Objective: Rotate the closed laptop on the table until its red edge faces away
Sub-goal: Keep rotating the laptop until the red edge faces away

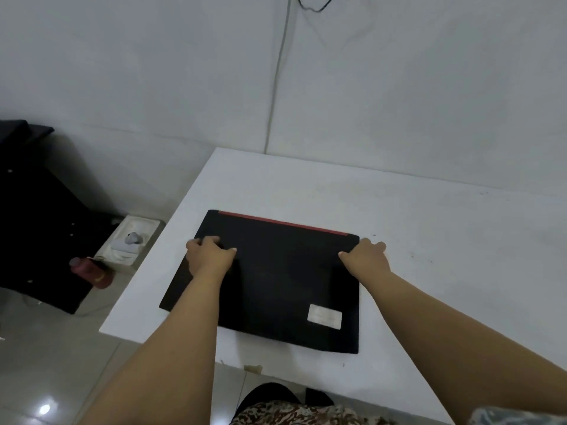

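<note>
I see my left hand [208, 254] and right hand [365, 256] clamped on the closed laptop's [276, 280] far corners on the tabletop [429, 240], red edge [282, 223] far.

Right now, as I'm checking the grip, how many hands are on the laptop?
2. The left hand rests on the closed laptop near its far left corner; the right hand holds its far right edge, just below the red edge.
</note>
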The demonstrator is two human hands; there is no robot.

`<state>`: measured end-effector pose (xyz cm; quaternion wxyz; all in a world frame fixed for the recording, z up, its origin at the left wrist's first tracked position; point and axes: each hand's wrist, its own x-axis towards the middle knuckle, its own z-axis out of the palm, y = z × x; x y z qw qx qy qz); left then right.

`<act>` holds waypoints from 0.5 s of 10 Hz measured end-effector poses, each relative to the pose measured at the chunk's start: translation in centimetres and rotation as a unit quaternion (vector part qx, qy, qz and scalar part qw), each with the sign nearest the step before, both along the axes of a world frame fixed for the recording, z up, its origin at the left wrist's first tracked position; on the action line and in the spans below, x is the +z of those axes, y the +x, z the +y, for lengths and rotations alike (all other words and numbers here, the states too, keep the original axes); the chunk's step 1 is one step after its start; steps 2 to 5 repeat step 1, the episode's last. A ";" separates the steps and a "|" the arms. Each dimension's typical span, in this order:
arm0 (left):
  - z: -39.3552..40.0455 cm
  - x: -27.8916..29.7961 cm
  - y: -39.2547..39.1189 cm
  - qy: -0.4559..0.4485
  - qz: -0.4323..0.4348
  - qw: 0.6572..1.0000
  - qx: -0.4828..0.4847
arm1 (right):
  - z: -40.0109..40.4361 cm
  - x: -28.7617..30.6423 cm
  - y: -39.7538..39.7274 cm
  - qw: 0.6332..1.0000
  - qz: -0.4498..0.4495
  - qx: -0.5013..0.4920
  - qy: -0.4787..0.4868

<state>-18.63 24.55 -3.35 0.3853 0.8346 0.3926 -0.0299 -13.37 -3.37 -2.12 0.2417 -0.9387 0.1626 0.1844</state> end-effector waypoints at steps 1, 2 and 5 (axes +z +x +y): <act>-1.7 1.8 1.6 -0.004 -0.010 0.999 -0.038 | -0.7 2.3 1.1 0.997 -0.056 -0.003 0.046; -1.7 1.8 1.6 -0.004 -0.010 0.999 -0.038 | -0.7 2.3 1.1 0.997 -0.056 -0.003 0.046; -1.7 1.8 1.6 -0.004 -0.010 0.999 -0.038 | -0.7 2.3 1.1 0.997 -0.056 -0.003 0.046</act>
